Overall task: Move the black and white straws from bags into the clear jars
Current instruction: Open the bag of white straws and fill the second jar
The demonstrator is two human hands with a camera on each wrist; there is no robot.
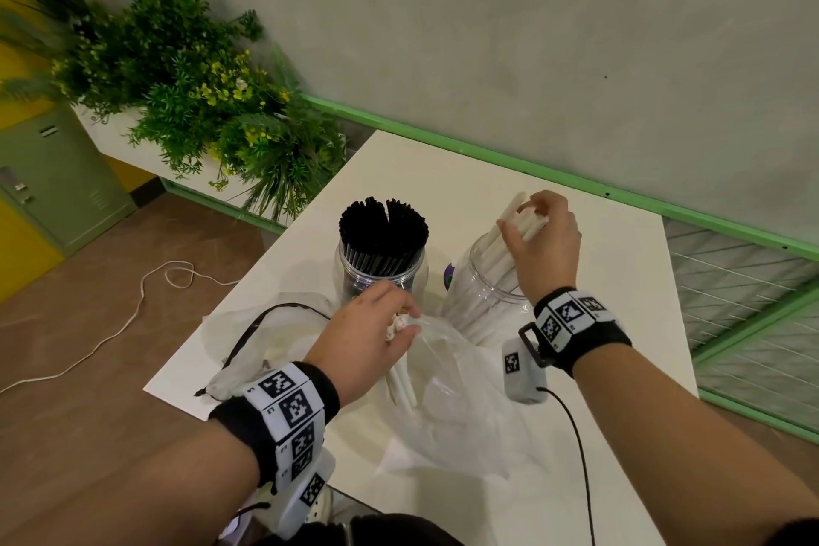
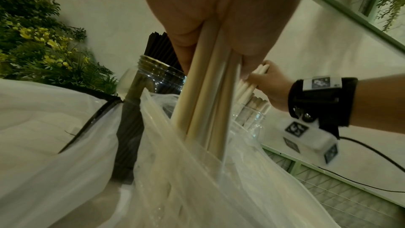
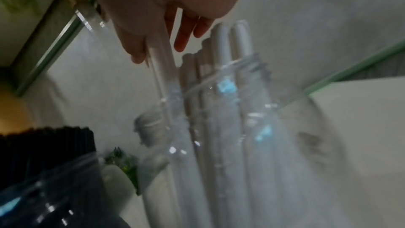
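Judging by looks, these white straws (image 1: 401,372) are light, stiff and slick, so I'd take them near the top ends as a bunch. My left hand (image 1: 372,335) is curled round several, half out of the clear bag (image 1: 452,395) on the near side of the table (image 1: 443,173). My right hand (image 1: 543,242) pinches another bunch, its lower ends inside the right jar (image 1: 483,284). The left jar (image 1: 381,270) holds black straws (image 1: 383,231).

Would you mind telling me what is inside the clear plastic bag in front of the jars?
White straws lie in the plastic bag; the left hand holds a bunch of them at its mouth. How many remain deeper inside cannot be seen, because the crumpled film and the hand cover them.
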